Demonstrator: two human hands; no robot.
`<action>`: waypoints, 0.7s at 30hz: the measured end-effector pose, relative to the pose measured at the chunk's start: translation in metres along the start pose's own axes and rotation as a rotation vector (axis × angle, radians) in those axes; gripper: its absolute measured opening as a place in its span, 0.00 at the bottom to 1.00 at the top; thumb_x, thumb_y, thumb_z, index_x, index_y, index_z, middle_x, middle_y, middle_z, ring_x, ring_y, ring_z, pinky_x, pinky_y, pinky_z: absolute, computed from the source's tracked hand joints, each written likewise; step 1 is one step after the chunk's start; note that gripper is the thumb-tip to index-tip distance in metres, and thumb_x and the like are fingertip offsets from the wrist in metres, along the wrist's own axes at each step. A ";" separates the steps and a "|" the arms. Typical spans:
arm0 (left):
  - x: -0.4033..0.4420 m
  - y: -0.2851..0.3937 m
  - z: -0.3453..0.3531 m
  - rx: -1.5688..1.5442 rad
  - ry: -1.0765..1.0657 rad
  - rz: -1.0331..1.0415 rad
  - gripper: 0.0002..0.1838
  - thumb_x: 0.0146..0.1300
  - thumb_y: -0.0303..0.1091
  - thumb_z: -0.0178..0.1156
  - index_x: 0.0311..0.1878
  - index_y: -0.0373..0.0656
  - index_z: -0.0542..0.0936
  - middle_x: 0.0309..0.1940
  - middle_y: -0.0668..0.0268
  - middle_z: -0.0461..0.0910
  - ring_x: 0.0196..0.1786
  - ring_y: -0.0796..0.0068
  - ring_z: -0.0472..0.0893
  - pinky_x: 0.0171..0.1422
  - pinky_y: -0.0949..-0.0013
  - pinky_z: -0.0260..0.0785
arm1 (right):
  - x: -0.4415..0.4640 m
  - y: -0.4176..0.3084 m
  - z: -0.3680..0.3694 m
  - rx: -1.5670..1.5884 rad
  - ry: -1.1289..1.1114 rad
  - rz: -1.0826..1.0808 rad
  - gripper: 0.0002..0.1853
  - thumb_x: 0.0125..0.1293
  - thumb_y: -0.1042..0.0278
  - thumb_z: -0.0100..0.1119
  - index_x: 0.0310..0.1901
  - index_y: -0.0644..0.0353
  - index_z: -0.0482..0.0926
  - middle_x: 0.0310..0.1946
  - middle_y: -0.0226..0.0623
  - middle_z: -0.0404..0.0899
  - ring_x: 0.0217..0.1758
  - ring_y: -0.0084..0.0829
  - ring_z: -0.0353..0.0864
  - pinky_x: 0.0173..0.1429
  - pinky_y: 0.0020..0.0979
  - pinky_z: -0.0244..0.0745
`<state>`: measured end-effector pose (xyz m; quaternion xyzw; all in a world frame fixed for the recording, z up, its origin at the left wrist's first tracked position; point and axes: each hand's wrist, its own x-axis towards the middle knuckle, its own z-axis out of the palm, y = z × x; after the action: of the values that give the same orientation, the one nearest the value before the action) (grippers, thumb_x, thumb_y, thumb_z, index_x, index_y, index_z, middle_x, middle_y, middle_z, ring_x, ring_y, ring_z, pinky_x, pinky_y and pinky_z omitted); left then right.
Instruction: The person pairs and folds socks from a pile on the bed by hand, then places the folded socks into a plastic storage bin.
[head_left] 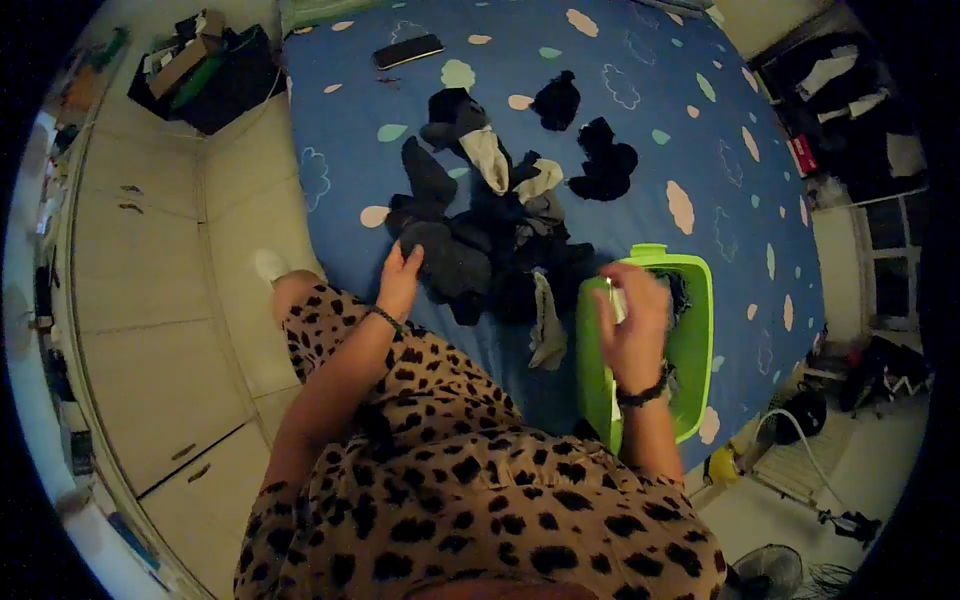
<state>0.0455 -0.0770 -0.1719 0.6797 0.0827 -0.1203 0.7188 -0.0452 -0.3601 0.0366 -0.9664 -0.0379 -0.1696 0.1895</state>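
My left hand (398, 288) is at the near left edge of a pile of dark socks (490, 235) on the bed. Its fingertips pinch the edge of a dark grey sock (445, 258). Over the left rim of a bright green plastic bin (698, 350) is my right hand (638, 325), thumb and fingers apart and curved. A small whitish patch shows between them; I cannot make out what it is. Dark cloth lies inside the bin, partly hidden by the hand. A light grey sock (547, 325) lies between the pile and the bin, and a whitish sock (486, 160) rests on the pile.
A bunched black sock (556, 101) and more black socks (604, 162) lie farther back on the blue patterned bedsheet (660, 60). A phone (408, 51) is near the far left. A black container (215, 85) stands left of the bed, a fan (770, 572) lower right.
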 end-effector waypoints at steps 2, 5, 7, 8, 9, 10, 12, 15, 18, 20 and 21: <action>-0.017 0.030 -0.005 -0.406 -0.020 -0.127 0.18 0.74 0.36 0.49 0.63 0.40 0.67 0.59 0.62 0.73 0.62 0.64 0.72 0.65 0.59 0.65 | -0.001 -0.021 0.034 0.344 -0.098 0.097 0.08 0.58 0.72 0.63 0.39 0.62 0.78 0.37 0.44 0.79 0.41 0.47 0.78 0.47 0.40 0.71; -0.029 0.036 -0.016 -0.706 -0.051 -0.174 0.19 0.76 0.37 0.47 0.65 0.42 0.65 0.61 0.62 0.71 0.63 0.63 0.71 0.67 0.53 0.64 | -0.002 -0.043 0.093 0.518 -0.201 0.135 0.10 0.60 0.72 0.62 0.42 0.63 0.76 0.39 0.43 0.78 0.42 0.41 0.78 0.48 0.37 0.73; -0.042 0.046 -0.020 -0.814 -0.061 -0.197 0.19 0.76 0.37 0.47 0.65 0.42 0.65 0.62 0.62 0.70 0.64 0.62 0.71 0.67 0.52 0.64 | -0.004 -0.048 0.133 0.565 -0.222 0.115 0.12 0.61 0.73 0.62 0.46 0.63 0.75 0.42 0.43 0.77 0.44 0.38 0.78 0.49 0.34 0.72; -0.047 0.057 -0.020 -0.861 -0.064 -0.218 0.18 0.76 0.37 0.46 0.65 0.42 0.65 0.62 0.62 0.71 0.64 0.62 0.71 0.68 0.50 0.63 | -0.002 -0.049 0.152 0.597 -0.178 0.117 0.16 0.63 0.71 0.61 0.52 0.62 0.72 0.48 0.43 0.75 0.50 0.37 0.77 0.54 0.34 0.71; -0.053 0.067 -0.019 -0.908 -0.064 -0.241 0.18 0.76 0.37 0.46 0.65 0.42 0.65 0.62 0.61 0.71 0.64 0.62 0.70 0.68 0.48 0.62 | -0.001 -0.049 0.166 0.630 -0.136 0.122 0.21 0.65 0.70 0.60 0.58 0.61 0.70 0.54 0.43 0.74 0.56 0.36 0.75 0.58 0.33 0.70; -0.058 0.072 -0.022 -0.907 -0.054 -0.233 0.18 0.76 0.37 0.46 0.65 0.42 0.65 0.62 0.61 0.71 0.64 0.62 0.70 0.68 0.48 0.62 | 0.001 -0.046 0.180 0.638 -0.141 0.112 0.21 0.65 0.70 0.60 0.58 0.61 0.70 0.54 0.43 0.74 0.56 0.36 0.75 0.58 0.33 0.70; -0.064 0.079 -0.027 -0.952 -0.070 -0.251 0.18 0.76 0.38 0.45 0.63 0.41 0.66 0.61 0.61 0.70 0.64 0.61 0.70 0.69 0.48 0.61 | 0.008 -0.044 0.198 1.251 -0.438 0.328 0.27 0.67 0.68 0.58 0.66 0.59 0.63 0.62 0.41 0.69 0.64 0.35 0.70 0.65 0.34 0.66; -0.075 0.087 -0.038 -1.002 -0.088 -0.184 0.17 0.76 0.38 0.45 0.63 0.41 0.66 0.61 0.61 0.70 0.64 0.60 0.70 0.69 0.48 0.61 | 0.012 -0.057 0.196 1.662 -0.734 0.478 0.31 0.65 0.69 0.60 0.68 0.59 0.61 0.61 0.39 0.71 0.61 0.30 0.71 0.64 0.33 0.68; -0.083 0.095 -0.056 -0.999 -0.151 -0.155 0.17 0.76 0.39 0.44 0.62 0.41 0.66 0.61 0.61 0.70 0.64 0.60 0.70 0.70 0.49 0.61 | 0.011 -0.075 0.198 1.779 -0.935 0.574 0.28 0.65 0.70 0.60 0.66 0.60 0.64 0.57 0.37 0.73 0.55 0.26 0.74 0.61 0.30 0.69; -0.093 0.104 -0.066 -0.965 -0.098 -0.094 0.17 0.77 0.38 0.44 0.63 0.42 0.66 0.61 0.60 0.70 0.64 0.60 0.70 0.70 0.50 0.61 | 0.017 -0.090 0.187 1.829 -0.853 0.577 0.24 0.65 0.70 0.61 0.62 0.60 0.68 0.53 0.34 0.75 0.52 0.24 0.75 0.59 0.28 0.70; -0.099 0.108 -0.070 -0.932 -0.058 -0.042 0.17 0.77 0.38 0.43 0.63 0.42 0.66 0.61 0.60 0.71 0.63 0.60 0.70 0.70 0.51 0.62 | 0.019 -0.094 0.184 1.834 -0.869 0.573 0.24 0.65 0.70 0.61 0.62 0.60 0.68 0.53 0.34 0.75 0.52 0.24 0.75 0.59 0.28 0.70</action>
<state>-0.0155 0.0043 -0.0451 0.2789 0.1216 -0.1038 0.9469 0.0172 -0.2035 -0.0839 -0.4036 0.0135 0.3358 0.8510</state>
